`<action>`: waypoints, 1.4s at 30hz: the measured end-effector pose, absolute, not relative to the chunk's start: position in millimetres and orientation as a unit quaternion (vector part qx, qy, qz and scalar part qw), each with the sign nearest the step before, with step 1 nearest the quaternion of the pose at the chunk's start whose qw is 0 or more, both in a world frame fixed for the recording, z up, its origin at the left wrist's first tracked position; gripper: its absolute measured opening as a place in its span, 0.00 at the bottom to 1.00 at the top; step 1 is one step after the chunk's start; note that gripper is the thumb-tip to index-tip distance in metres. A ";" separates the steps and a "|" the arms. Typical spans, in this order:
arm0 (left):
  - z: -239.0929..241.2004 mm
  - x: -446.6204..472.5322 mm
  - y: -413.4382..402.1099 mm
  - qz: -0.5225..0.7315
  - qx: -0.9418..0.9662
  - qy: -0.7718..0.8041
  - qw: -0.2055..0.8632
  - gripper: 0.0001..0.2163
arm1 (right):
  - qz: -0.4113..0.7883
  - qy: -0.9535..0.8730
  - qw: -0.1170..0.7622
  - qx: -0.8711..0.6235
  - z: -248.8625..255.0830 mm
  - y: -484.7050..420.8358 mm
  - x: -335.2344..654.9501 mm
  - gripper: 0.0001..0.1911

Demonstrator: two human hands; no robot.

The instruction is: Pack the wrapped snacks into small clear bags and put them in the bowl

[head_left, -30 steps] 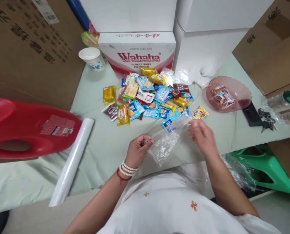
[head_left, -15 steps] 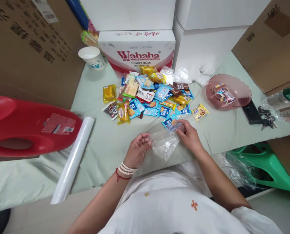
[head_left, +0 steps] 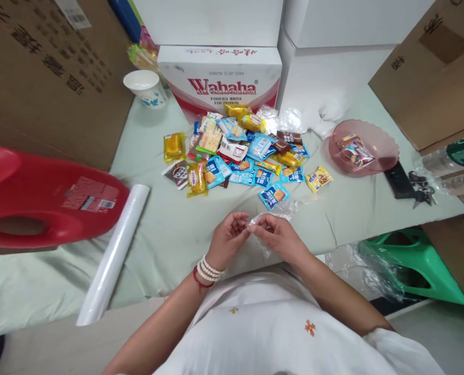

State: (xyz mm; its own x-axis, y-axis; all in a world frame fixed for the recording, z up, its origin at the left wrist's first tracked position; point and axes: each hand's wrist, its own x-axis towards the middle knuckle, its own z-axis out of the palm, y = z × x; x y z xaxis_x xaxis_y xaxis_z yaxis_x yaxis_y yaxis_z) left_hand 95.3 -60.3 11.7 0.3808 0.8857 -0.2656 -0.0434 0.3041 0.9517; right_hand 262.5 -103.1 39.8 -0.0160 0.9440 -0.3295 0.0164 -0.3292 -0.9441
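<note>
In the head view, our left hand (head_left: 227, 240) and right hand (head_left: 280, 238) meet fingertip to fingertip, both pinching a clear plastic bag (head_left: 285, 210). The bag is crumpled and glossy. It trails from the pinch past the right hand toward the snack packets (head_left: 235, 151) beyond. We cannot tell its long axis.

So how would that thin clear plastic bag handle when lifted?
Probably floppy: the thin clear plastic bag crumples and sags between the left hand and right hand. Likely very light, and perhaps slippery, given its glossy crinkles.
</note>
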 end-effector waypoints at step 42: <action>11.3 100.7 -58.5 0.286 0.373 0.478 0.742 0.19 | 0.281 -0.679 0.334 -0.590 25.5 -116.5 269.5 0.06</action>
State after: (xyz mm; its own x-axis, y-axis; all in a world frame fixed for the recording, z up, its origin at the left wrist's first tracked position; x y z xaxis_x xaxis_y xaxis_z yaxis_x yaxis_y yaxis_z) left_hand 100.7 -58.5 11.3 0.3791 0.7810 -0.4963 -0.0669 0.5580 0.8271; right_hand 269.5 -116.5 25.5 -0.0805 0.9892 0.1223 0.6132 0.1459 -0.7763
